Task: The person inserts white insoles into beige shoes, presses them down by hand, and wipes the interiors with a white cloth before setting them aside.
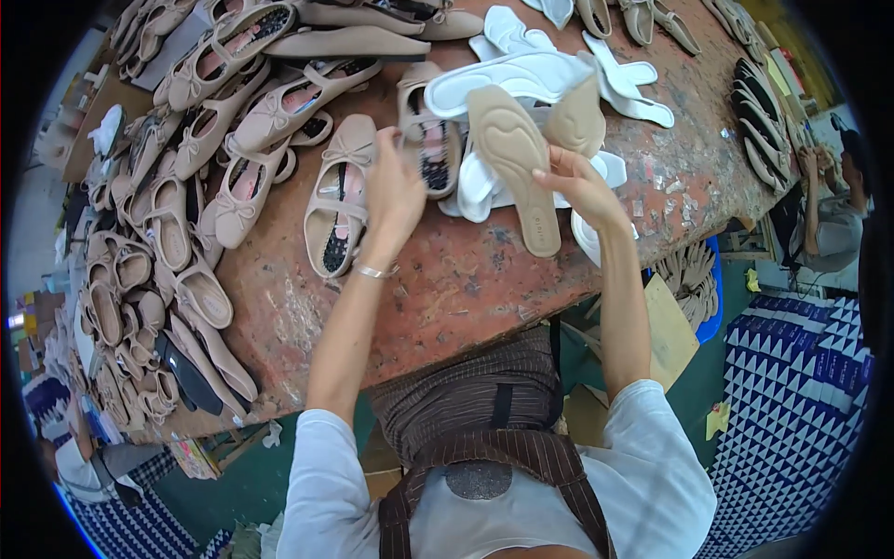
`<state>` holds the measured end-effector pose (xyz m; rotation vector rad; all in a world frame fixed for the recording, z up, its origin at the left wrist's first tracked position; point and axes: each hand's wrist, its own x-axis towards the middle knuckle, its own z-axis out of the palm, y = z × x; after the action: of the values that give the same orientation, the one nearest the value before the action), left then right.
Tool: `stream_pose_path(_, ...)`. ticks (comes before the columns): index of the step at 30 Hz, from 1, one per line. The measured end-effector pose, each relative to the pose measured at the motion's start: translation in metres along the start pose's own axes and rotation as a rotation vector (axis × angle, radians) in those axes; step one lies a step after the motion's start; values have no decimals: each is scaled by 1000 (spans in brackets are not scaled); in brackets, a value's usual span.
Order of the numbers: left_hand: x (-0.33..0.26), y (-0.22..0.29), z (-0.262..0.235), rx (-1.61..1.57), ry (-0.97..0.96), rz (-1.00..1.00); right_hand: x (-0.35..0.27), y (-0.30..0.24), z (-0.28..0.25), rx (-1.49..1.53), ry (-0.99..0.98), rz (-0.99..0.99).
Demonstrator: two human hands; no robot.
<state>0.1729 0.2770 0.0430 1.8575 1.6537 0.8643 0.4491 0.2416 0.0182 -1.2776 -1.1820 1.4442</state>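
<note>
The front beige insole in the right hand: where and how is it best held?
Probably by the right edge of its midsection, coming from the right, in a light pinch across its thickness. The front beige insole is thin and flat, with its broad end up and its narrower heel down. The right hand has its thumb on that edge.

Shoe workshop: scuffed bench (447, 279), heaped shoes (270, 116).

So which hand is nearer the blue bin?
Right. The right hand, pinching a beige insole, is up and left of the blue bin; the left hand, by a beige shoe, is farther left.
</note>
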Motion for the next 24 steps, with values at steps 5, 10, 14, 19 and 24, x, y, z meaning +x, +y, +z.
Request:
stream_pose_path(5,-83,-38,-83,131,-177,-23,-19,-42,6,-77,95,-37)
stream_pose_path(10,-137,-58,-127,496,-164,-30,-33,-77,42,176,-42,-84)
stream_pose_path(14,-123,-17,-134,462,80,73,-46,-75,59,228,-147,-21)
stream_pose_path(19,-91,28,-67,-92,-166,337,-73,-69,63,350,-199,-64)
stream_pose_path(24,-78,33,-6,-298,-52,185,-98,-73,38,502,-40,-101)
